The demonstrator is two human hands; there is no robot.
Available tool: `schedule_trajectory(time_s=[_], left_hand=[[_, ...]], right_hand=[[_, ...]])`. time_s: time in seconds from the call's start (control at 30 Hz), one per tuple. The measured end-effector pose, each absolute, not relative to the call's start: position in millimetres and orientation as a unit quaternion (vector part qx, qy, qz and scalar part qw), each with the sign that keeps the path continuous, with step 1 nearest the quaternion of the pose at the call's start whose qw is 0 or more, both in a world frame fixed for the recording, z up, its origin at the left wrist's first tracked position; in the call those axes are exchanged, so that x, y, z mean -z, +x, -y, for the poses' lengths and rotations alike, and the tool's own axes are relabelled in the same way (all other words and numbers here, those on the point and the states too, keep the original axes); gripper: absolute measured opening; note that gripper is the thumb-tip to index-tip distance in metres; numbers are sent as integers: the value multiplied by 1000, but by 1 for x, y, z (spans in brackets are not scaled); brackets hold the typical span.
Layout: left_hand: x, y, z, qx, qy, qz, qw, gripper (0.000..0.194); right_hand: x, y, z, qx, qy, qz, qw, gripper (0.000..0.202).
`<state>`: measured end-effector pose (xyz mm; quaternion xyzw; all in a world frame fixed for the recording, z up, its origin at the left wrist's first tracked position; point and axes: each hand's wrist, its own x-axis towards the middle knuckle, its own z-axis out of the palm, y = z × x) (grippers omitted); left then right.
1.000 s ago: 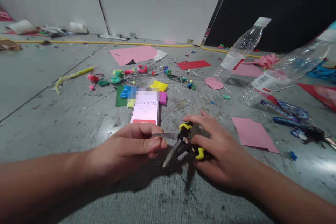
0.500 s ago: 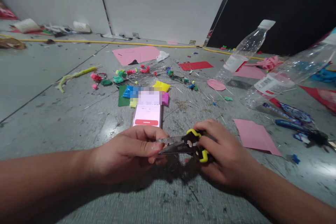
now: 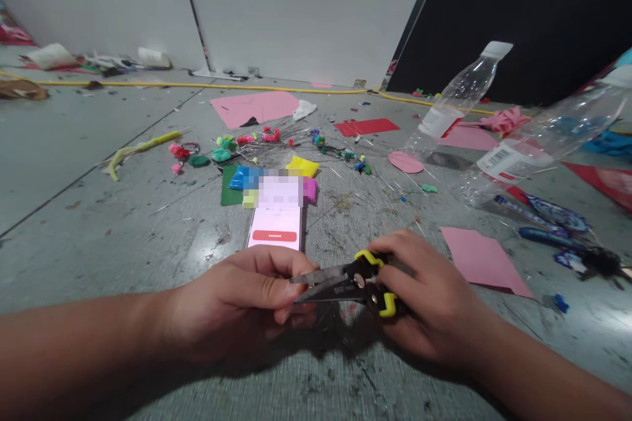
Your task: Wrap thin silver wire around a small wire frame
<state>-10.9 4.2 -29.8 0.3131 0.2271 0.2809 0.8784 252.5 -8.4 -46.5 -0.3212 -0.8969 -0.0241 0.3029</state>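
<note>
Phone point(image 3: 275, 223) taken as reference: lies on the floor point(image 3: 207, 395), screen up and lit, upper part pixelated. Right hand point(image 3: 424, 296) is nearside and right of the phone; grip closed around the handles of the scissors point(image 3: 340, 286). Scissors: black with yellow trim, nearside and slightly right of the phone, blades parted in a narrow V and pointing left, tips at the fingertips of the left hand point(image 3: 232, 296). Left hand is just nearside of the phone, covering its near end in this view; grip is a pinch of thumb against fingers. Cannot tell what, if anything, sits between them.

Around the phone's far end: blue packet point(image 3: 238, 177) on the left, near the green card point(image 3: 230, 189); yellow packet point(image 3: 305, 166) beyond; magenta packet point(image 3: 311, 189) on the right. Contact with the phone cannot be told.

Beyond and left of the phone: yellow-green stem point(image 3: 148, 143), red tuft point(image 3: 180, 151). Farther beyond: pink sheet point(image 3: 251, 108). Beyond and right: red strip point(image 3: 367, 127), pink disc point(image 3: 405, 162), then two clear bottles point(image 3: 440, 120), white-capped. Right of the phone and slightly nearside: pink card point(image 3: 484, 260). Well beyond the phone, a yellow line point(image 3: 197, 85) crosses the floor
</note>
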Motion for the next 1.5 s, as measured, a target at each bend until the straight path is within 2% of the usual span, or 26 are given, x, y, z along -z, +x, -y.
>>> schedule_trajectory(time_s=[0.43, 0.63, 0.8, 0.93, 1.27, 1.5], left_hand=[[27, -11, 0, -287, 333, -234, 867, 28], [26, -9, 0, -286, 347, -235, 862, 25], [21, -8, -1, -288, 359, -235, 856, 31], [23, -9, -1, -300, 349, -242, 854, 29], [26, -13, -2, -289, 370, -267, 842, 35], [27, -13, 0, -294, 348, -248, 855, 31]], right_hand=[[43, 252, 11, 57, -317, 898, 298, 13], [54, 255, 9, 51, -336, 896, 286, 10], [54, 254, 8, 30, -329, 897, 293, 11], [50, 252, 8, 17, -325, 898, 295, 16], [47, 257, 9, 59, -312, 906, 279, 23], [47, 254, 10, 74, -310, 905, 281, 23]])
